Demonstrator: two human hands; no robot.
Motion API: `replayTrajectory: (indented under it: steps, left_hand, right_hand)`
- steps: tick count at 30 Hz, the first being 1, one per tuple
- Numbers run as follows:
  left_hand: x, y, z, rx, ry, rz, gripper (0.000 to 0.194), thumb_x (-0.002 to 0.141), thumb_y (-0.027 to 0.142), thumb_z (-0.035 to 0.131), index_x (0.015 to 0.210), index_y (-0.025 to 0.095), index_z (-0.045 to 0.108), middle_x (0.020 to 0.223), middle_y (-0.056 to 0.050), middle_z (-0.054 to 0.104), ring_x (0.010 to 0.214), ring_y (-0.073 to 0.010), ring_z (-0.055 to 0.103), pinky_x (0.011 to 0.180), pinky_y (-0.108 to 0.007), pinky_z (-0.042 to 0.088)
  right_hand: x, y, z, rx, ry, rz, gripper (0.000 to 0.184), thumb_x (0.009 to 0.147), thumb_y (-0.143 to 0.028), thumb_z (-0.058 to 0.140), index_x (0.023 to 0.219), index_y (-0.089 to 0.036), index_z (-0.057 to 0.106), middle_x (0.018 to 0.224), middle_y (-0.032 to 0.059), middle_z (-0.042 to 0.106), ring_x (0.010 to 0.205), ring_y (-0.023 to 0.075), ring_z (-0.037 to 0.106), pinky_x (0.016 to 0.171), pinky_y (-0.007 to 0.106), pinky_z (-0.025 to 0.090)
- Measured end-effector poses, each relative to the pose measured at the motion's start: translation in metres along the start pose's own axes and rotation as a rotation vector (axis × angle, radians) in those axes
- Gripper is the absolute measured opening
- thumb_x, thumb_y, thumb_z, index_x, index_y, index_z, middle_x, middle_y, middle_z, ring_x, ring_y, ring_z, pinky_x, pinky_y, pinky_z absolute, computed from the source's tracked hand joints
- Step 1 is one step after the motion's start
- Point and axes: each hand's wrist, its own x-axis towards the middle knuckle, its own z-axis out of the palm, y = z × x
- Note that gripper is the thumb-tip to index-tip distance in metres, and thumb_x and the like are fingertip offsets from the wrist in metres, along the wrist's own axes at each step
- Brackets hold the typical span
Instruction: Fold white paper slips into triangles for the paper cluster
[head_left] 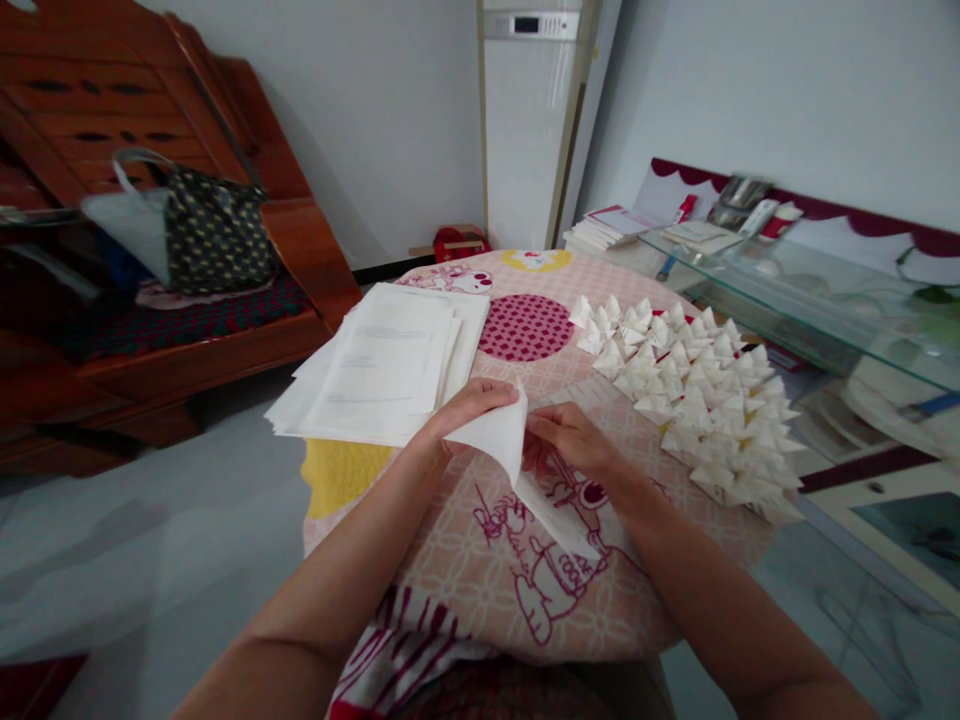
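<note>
A white sheet of paper (pixel 495 432) is held up between my two hands over the table, bent along a curve with one corner hanging toward me. My left hand (pixel 476 400) pinches its upper left part, thumb and fingers closed on it. On the other side my right hand (pixel 566 438) grips the right edge with closed fingers, partly hidden by the paper. To the left lies a stack of paper sheets (pixel 390 350), some with faint print. Rows of folded paper pieces (pixel 690 390) with pointed tips stand close together on the right.
A pink patterned tablecloth (pixel 600 610) covers the round table. At right is a glass-topped stand (pixel 810 300) with papers and cups. A wooden bench (pixel 202 350) with bags (pixel 217 230) stands left; a tall white air conditioner (pixel 525 120) is behind.
</note>
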Motion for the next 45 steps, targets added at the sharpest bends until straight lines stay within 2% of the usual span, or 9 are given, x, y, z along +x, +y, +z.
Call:
replayTrajectory:
  steps: [6, 12, 18, 21, 27, 35, 38, 40, 45]
  left_hand:
    - [-0.008, 0.007, 0.01, -0.055, 0.011, -0.016, 0.045, 0.056, 0.048, 0.089, 0.06, 0.015, 0.059, 0.052, 0.002, 0.057, 0.043, -0.0083, 0.049, 0.043, -0.02, 0.032]
    - [-0.01, 0.009, 0.018, 0.038, 0.009, 0.0, 0.049, 0.066, 0.055, 0.085, 0.063, 0.015, 0.055, 0.05, 0.004, 0.052, 0.04, -0.0058, 0.044, 0.041, -0.019, 0.026]
    - [-0.006, 0.002, 0.026, 0.225, 0.006, 0.129, 0.047, 0.073, 0.052, 0.079, 0.061, 0.016, 0.052, 0.055, 0.004, 0.052, 0.045, -0.0053, 0.042, 0.044, -0.019, 0.026]
    - [-0.004, -0.003, 0.03, 0.371, 0.036, 0.216, 0.041, 0.079, 0.045, 0.074, 0.06, 0.016, 0.05, 0.056, 0.004, 0.051, 0.046, -0.0053, 0.042, 0.045, -0.02, 0.026]
    - [-0.006, 0.003, 0.029, 0.479, 0.073, 0.337, 0.035, 0.082, 0.037, 0.069, 0.06, 0.016, 0.052, 0.055, 0.005, 0.046, 0.051, -0.0057, 0.04, 0.048, -0.02, 0.027]
    - [-0.024, 0.042, 0.03, 0.708, 0.031, 0.566, 0.028, 0.085, 0.027, 0.068, 0.061, 0.015, 0.059, 0.057, 0.003, 0.053, 0.052, -0.0064, 0.043, 0.049, -0.019, 0.033]
    - [-0.033, 0.059, 0.032, 0.828, 0.07, 0.713, 0.024, 0.089, 0.026, 0.066, 0.068, 0.015, 0.064, 0.061, 0.001, 0.061, 0.055, -0.0074, 0.051, 0.053, -0.019, 0.041]
    - [-0.037, 0.066, 0.033, 0.888, 0.098, 0.819, 0.022, 0.09, 0.026, 0.066, 0.071, 0.016, 0.066, 0.065, -0.001, 0.065, 0.058, -0.0085, 0.057, 0.056, -0.02, 0.045]
    - [-0.039, 0.068, 0.034, 0.994, 0.224, 1.049, 0.018, 0.091, 0.025, 0.067, 0.075, 0.018, 0.067, 0.075, -0.002, 0.073, 0.07, -0.0115, 0.068, 0.066, -0.022, 0.053]
  right_hand:
    - [0.0, -0.001, -0.001, 0.018, 0.105, -0.076, 0.054, 0.071, -0.057, 0.083, 0.104, -0.014, 0.075, 0.069, 0.0038, 0.072, 0.054, 0.0167, 0.067, 0.045, 0.025, 0.052]
    - [-0.004, -0.006, 0.007, 0.184, 0.14, -0.172, 0.054, 0.087, -0.063, 0.063, 0.112, -0.017, 0.075, 0.08, 0.0074, 0.075, 0.068, 0.0201, 0.07, 0.055, 0.029, 0.056]
    - [-0.012, -0.018, 0.007, 0.142, 0.115, -0.107, 0.066, 0.09, -0.072, 0.054, 0.116, -0.015, 0.073, 0.082, 0.0092, 0.075, 0.071, 0.0201, 0.07, 0.055, 0.026, 0.052]
    - [-0.017, -0.022, 0.002, 0.091, 0.074, -0.105, 0.071, 0.09, -0.075, 0.052, 0.129, -0.017, 0.067, 0.097, 0.0114, 0.077, 0.079, 0.0215, 0.072, 0.06, 0.027, 0.054]
    - [-0.03, -0.034, -0.007, -0.033, 0.025, -0.189, 0.073, 0.081, -0.044, 0.074, 0.147, -0.02, 0.053, 0.13, 0.0148, 0.07, 0.103, 0.0248, 0.072, 0.085, 0.036, 0.058]
    - [-0.046, -0.058, -0.012, -0.172, 0.097, -0.136, 0.03, 0.08, -0.03, 0.069, 0.103, -0.016, 0.08, 0.079, 0.005, 0.076, 0.067, 0.0181, 0.067, 0.054, 0.025, 0.048]
    - [-0.051, -0.066, -0.011, -0.349, 0.209, -0.236, 0.021, 0.086, -0.03, 0.066, 0.091, -0.017, 0.081, 0.069, 0.0031, 0.072, 0.06, 0.0157, 0.063, 0.047, 0.023, 0.044]
    - [-0.053, -0.069, -0.009, -0.47, 0.316, -0.37, 0.021, 0.09, -0.031, 0.065, 0.091, -0.018, 0.082, 0.074, 0.0042, 0.074, 0.064, 0.0171, 0.066, 0.051, 0.025, 0.049]
    - [-0.046, -0.065, 0.006, -0.765, 0.631, -0.855, 0.027, 0.097, -0.024, 0.058, 0.112, -0.023, 0.079, 0.105, 0.0075, 0.078, 0.101, 0.0233, 0.073, 0.089, 0.041, 0.061]
